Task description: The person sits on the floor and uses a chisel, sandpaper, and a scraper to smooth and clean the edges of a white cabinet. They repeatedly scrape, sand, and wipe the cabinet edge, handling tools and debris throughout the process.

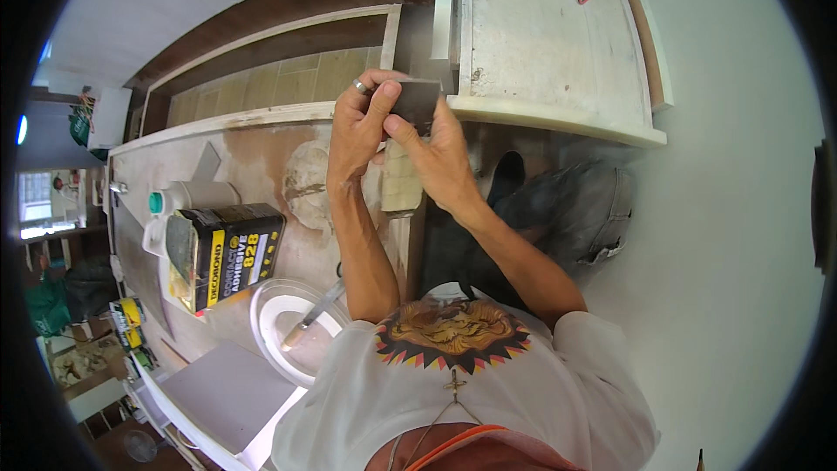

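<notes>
A small dark rectangular piece (418, 103) is between the two hands, above the middle of the view and near the corner of a pale wooden frame (244, 121). The left hand (356, 126), which wears a ring, holds this piece by its left side: the thumb is pressed on its face and the other fingers are bent together behind. The right hand (446, 160) pinches it from the right and below, the thumb pointing inward and the fingers close together at the right edge, though their tips are partly hidden. Just below the piece there is a beige block (401, 179); whether a finger touches it, one cannot tell. To the left, on a stained brown surface (261, 153), a black and yellow tin (231, 249) stands beside a white jug (202, 194) with a green cap. Nearer to the person, a brush (311, 318) lies on a round white tub (255, 314). At the upper right, thin red and dark wires (581, 1) rest on a whitish panel (545, 52).
</notes>
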Demonstrator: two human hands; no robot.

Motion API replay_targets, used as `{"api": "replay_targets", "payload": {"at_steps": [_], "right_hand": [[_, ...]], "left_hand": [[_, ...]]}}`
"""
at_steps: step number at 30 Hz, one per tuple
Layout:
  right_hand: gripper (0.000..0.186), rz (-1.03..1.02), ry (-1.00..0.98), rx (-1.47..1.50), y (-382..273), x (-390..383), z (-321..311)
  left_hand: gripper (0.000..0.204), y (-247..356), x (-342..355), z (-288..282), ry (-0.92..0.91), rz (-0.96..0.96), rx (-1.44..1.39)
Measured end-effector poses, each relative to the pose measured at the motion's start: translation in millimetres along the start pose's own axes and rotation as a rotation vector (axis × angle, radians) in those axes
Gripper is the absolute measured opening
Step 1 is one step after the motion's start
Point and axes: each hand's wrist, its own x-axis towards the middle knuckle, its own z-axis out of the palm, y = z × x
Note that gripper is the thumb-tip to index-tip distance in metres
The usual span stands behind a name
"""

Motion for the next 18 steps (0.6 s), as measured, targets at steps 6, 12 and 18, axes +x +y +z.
{"api": "replay_targets", "payload": {"at_steps": [6,12,18], "right_hand": [[0.026,0.124,-0.125,0.187,-6.2,-5.8,11.7],[0.029,0.079,0.305,0.533,12.2,9.6,41.5],[0.028,0.229,0.400,0.880,1.9,13.1,61.9]], "left_hand": [[0.029,9.3,29.7,-16.3,0.038,0.082,0.318],[0.034,38.5,4.2,-2.5,0.098,0.067,0.650],[0.033,30.3,-63.8,-25.6,0.096,0.107,0.988]]}}
